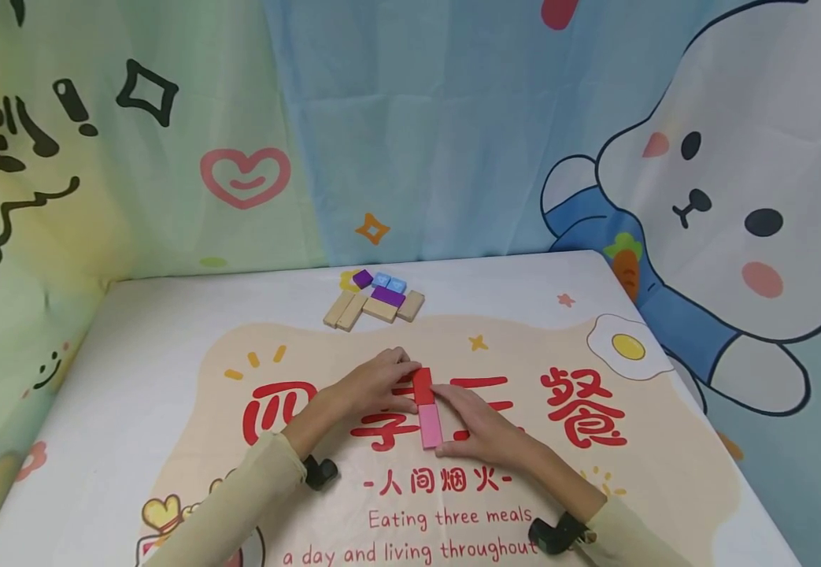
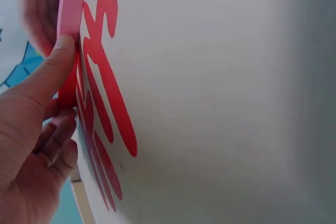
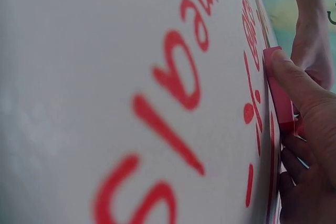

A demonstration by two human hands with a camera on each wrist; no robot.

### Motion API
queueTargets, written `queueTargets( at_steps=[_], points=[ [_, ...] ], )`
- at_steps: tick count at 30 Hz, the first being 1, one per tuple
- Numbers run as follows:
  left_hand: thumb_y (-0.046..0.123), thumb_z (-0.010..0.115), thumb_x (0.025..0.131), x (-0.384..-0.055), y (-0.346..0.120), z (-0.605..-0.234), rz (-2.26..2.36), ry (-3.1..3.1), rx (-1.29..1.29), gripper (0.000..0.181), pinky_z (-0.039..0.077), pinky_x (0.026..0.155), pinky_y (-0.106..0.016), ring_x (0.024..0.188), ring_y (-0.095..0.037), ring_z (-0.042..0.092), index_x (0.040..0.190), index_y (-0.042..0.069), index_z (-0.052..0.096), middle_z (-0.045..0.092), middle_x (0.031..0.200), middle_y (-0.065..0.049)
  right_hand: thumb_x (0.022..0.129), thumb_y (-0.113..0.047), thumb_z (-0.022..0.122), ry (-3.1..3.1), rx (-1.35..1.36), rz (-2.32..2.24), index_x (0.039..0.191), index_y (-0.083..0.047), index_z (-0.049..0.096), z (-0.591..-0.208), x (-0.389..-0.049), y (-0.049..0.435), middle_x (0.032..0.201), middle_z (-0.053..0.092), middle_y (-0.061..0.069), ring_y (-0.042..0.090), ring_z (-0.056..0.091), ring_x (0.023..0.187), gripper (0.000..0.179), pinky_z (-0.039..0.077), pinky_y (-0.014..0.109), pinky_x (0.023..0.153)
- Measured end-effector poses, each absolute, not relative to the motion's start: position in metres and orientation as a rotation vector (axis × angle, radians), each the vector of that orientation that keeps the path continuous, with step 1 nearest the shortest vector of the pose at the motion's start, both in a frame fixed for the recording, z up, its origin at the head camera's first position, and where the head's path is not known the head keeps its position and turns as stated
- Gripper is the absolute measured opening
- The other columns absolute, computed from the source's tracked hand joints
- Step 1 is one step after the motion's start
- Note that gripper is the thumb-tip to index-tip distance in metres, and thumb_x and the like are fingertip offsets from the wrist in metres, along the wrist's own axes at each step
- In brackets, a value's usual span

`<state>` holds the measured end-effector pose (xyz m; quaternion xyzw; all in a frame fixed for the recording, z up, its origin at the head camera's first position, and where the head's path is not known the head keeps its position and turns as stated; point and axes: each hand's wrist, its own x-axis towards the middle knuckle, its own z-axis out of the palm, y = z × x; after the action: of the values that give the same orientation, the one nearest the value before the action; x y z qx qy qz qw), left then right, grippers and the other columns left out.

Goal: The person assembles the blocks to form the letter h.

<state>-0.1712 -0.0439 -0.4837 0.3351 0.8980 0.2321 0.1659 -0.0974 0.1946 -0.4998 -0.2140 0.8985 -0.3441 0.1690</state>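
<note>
The left hand [image 1: 384,382] and right hand [image 1: 477,421] close off both sides of the red rectangular block [image 1: 422,386] and pink rectangular block [image 1: 430,427]. There's room to pass between the forearms, or behind, short of the bare tan wooden blocks [image 1: 379,310].

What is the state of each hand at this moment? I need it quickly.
Left hand: closed, holding the red block.
Right hand: closed, holding the pink block.

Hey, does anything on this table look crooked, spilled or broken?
Nothing looks spilled or broken. The red block and pink block sit end to end; the tan blocks farther back look slightly askew, lying at mixed angles.
</note>
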Motion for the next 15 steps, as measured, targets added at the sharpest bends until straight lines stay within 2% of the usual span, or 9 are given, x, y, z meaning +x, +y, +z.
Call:
queueTargets(
  at_steps=[7, 15],
  points=[
    [0.043, 0.075, 0.082, -0.1712, -0.0446, -0.4854, 0.66, 2.559, 0.95, 0.073, 0.05, 0.09, -0.024, 0.107, -0.009, 0.048, 0.143, 0.013, 0.047, 0.052, 0.121, 0.001, 0.075, -0.05, 0.077, 2.603, -0.653, -0.888, 0.153, -0.017, 0.028, -0.4951, -0.099, 0.1928, 0.159, 0.027, 0.004, 0.027, 0.03, 0.144, 0.098, 0.046, 0.05, 0.104],
    [0.041, 0.074, 0.083, -0.1715, -0.0439, -0.4838, 0.654, 2.559, 0.978, 0.071, 0.05, 0.091, -0.024, 0.106, -0.009, 0.048, 0.143, 0.013, 0.048, 0.053, 0.121, 0.0, 0.077, -0.052, 0.075, 2.616, -0.707, -0.803, 0.153, -0.013, 0.028, -0.4932, -0.1002, 0.1938, 0.16, 0.024, 0.006, 0.028, 0.028, 0.145, 0.098, 0.044, 0.05, 0.106]
  ],
)
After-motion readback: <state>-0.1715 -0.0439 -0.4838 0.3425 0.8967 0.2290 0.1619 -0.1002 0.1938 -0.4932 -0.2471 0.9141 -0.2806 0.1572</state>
